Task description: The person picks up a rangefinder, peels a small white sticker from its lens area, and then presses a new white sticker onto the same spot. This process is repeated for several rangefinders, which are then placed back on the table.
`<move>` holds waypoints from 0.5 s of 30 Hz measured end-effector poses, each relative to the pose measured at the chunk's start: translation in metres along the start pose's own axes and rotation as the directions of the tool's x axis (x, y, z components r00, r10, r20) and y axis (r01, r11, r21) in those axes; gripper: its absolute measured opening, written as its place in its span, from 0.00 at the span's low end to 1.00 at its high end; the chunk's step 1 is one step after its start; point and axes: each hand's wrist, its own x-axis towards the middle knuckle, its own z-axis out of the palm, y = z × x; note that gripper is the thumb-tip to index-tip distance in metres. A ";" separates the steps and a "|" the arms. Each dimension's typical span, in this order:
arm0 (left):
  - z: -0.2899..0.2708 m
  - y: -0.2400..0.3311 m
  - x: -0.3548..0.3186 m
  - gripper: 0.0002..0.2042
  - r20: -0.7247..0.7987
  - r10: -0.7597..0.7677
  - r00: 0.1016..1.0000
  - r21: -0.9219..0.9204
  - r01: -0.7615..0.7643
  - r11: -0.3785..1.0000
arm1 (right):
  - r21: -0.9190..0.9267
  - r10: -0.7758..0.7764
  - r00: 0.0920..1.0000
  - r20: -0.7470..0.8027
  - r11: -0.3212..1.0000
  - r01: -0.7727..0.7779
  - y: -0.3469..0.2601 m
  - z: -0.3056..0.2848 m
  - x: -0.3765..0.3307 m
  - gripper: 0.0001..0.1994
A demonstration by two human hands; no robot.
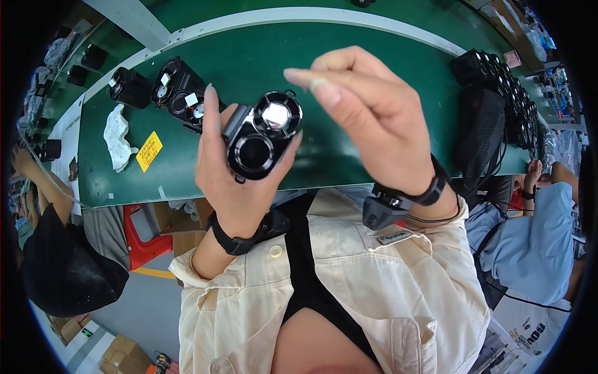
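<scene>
So in the head view, the left hand is wrapped around a small black plastic twin-fan unit with two round openings, one opening showing a shiny silver hub sticker and the other a dark glossy disc. The thumb runs up its left side and the fingers curl round the right edge, so it's a proper full grip, with the fan faces turned up toward the camera. The unit is held up in the air over the near edge of the green work table, not resting on it.

The right hand is just beside the unit on its right, raised a little higher, not touching it. Its fingers are mostly stretched out and pointing left, with thumb and forefinger tips pressed close together just above the fan. Can't tell if anything thin is pinched between them. Both wrists wear black bands, and the sleeves are cream-coloured.

On the table, off to the left of the held unit, sit a few more black fan units, some with white stickers on the hubs. Near those lie a crumpled white cloth and a small yellow label. Well apart on the far right of the table there's a long row of stacked black fan units with cables hanging off.

A person in a light blue shirt is at the right edge, and another in dark clothes at the left.
</scene>
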 end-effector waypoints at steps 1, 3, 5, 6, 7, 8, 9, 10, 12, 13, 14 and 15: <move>0.000 -0.001 -0.001 0.46 0.006 0.005 1.000 -0.018 -0.004 1.000 | 0.117 0.023 1.000 0.016 0.993 -0.025 0.003 0.002 0.002 0.18; 0.000 -0.001 -0.002 0.47 0.011 0.011 1.000 -0.035 -0.011 0.999 | 0.345 0.061 0.996 0.059 0.935 -0.078 0.006 0.010 0.005 0.18; 0.001 -0.001 -0.003 0.46 0.035 0.053 0.998 -0.013 -0.052 0.999 | 0.541 0.130 0.987 0.089 0.826 -0.158 0.005 0.028 0.003 0.19; 0.001 -0.001 -0.003 0.46 0.042 0.072 0.997 0.001 -0.072 0.997 | 0.709 0.181 0.973 0.140 0.668 -0.226 0.003 0.036 0.003 0.20; 0.002 -0.001 -0.003 0.46 0.041 0.073 0.996 0.000 -0.073 0.997 | 0.835 0.218 0.955 0.202 0.471 -0.284 0.003 0.040 0.003 0.20; 0.003 -0.001 -0.002 0.46 0.028 0.118 0.993 0.039 -0.119 0.992 | 0.835 0.218 0.955 0.201 0.472 -0.283 0.002 0.040 0.002 0.20; 0.003 -0.003 -0.003 0.46 0.015 0.161 0.987 0.082 -0.161 0.983 | 0.862 0.235 0.946 0.222 0.407 -0.303 0.002 0.042 0.001 0.21; 0.002 -0.004 -0.003 0.46 0.004 0.203 0.979 0.125 -0.202 0.971 | 0.884 0.251 0.937 0.243 0.340 -0.321 0.002 0.044 0.000 0.21; 0.003 -0.004 -0.005 0.47 0.002 0.190 0.982 0.127 -0.188 0.974 | 0.903 0.268 0.926 0.265 0.269 -0.336 0.002 0.045 -0.001 0.22; 0.005 -0.003 -0.005 0.48 -0.001 0.178 0.984 0.126 -0.177 0.976 | 0.899 0.267 0.923 0.277 0.267 -0.347 0.002 0.044 -0.001 0.22; 0.005 -0.002 -0.006 0.49 -0.004 0.167 0.986 0.127 -0.165 0.978 | 0.896 0.265 0.920 0.289 0.264 -0.357 0.001 0.042 -0.001 0.22; 0.006 -0.003 -0.006 0.49 -0.002 0.167 0.986 0.128 -0.165 0.978 | 0.893 0.264 0.917 0.300 0.262 -0.367 0.000 0.042 0.000 0.22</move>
